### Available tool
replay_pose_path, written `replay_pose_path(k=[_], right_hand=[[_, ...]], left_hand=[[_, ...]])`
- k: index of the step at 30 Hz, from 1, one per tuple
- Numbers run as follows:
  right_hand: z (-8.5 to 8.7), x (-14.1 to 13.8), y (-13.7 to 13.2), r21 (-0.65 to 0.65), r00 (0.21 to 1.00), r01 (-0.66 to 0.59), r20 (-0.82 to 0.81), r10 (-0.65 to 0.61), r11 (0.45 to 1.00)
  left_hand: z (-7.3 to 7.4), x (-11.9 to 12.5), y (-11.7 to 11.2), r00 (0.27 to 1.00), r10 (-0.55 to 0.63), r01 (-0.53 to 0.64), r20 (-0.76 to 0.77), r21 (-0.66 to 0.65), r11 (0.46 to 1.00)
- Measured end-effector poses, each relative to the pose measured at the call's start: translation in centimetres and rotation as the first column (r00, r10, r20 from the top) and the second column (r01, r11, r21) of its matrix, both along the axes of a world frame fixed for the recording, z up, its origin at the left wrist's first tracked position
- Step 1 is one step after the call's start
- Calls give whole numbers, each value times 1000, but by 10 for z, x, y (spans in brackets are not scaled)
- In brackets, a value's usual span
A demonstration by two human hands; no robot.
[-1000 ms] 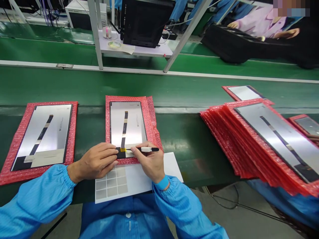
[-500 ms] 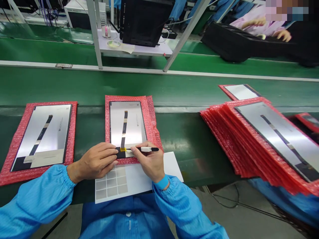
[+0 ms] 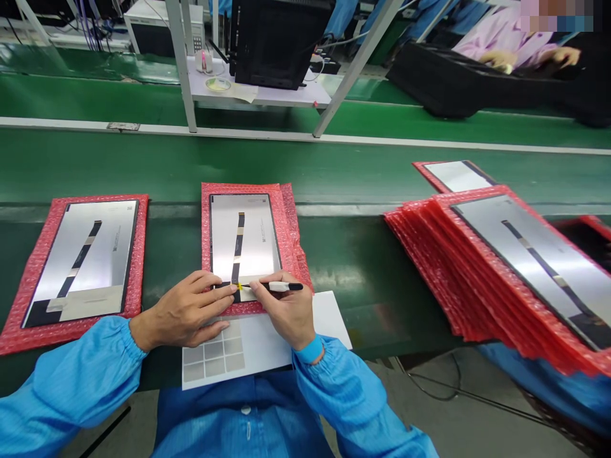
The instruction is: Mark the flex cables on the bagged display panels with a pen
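A display panel (image 3: 256, 242) lies on a red bubble-wrap bag (image 3: 289, 222) in front of me, a dark flex cable (image 3: 238, 247) running up its silvery back. My right hand (image 3: 289, 313) pinches a slim white-and-black pen-like tool (image 3: 281, 287), its thin tip at a small yellow piece of tape (image 3: 240, 288) near the cable's lower end. My left hand (image 3: 191, 310) lies over the panel's lower left edge, fingers stretched out, a fingertip beside the yellow tape and partly covering it. Under both hands is a white sheet with grey square labels (image 3: 213, 351).
Another panel (image 3: 88, 254) on red bubble wrap lies at left. On the right leans a stack of red bubble-wrap bags (image 3: 443, 267) with a panel (image 3: 534, 261) on top. Behind stand a metal frame (image 3: 180, 70) and a black monitor (image 3: 281, 41). A co-worker's hands show at the upper right.
My left hand's fingers have stretched further right over the panel's lower edge, covering part of the yellow tape. The right hand and the pen-like tool have hardly moved.
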State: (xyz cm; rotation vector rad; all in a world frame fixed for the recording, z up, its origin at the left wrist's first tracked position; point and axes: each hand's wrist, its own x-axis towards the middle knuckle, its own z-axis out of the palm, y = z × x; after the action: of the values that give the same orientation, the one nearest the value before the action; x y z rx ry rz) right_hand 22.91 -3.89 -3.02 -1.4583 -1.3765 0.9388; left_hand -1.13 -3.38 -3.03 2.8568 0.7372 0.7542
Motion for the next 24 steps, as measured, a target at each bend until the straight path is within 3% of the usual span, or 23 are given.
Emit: replay_pose_path(k=[6, 9, 14, 20, 24], right_hand=[[-3, 0, 0, 40, 999, -16, 40, 14, 999], [-6, 1, 1, 14, 1000, 17, -17, -17, 1000], [-10, 3, 1, -47, 991, 56, -118, -61, 997], [-5, 4, 2, -30, 993, 46, -105, -49, 998], [-5, 7, 5, -1, 997, 33, -69, -33, 999]], left_hand=[[1, 3, 0, 1000, 10, -11, 23, 15, 1000], [0, 3, 0, 1000, 15, -15, 15, 13, 1000], [-2, 5, -2, 998, 8, -10, -65, -19, 1000], [-10, 8, -5, 988, 57, -65, -145, -50, 997], [-10, 6, -4, 988, 18, -24, -156, -37, 999]])
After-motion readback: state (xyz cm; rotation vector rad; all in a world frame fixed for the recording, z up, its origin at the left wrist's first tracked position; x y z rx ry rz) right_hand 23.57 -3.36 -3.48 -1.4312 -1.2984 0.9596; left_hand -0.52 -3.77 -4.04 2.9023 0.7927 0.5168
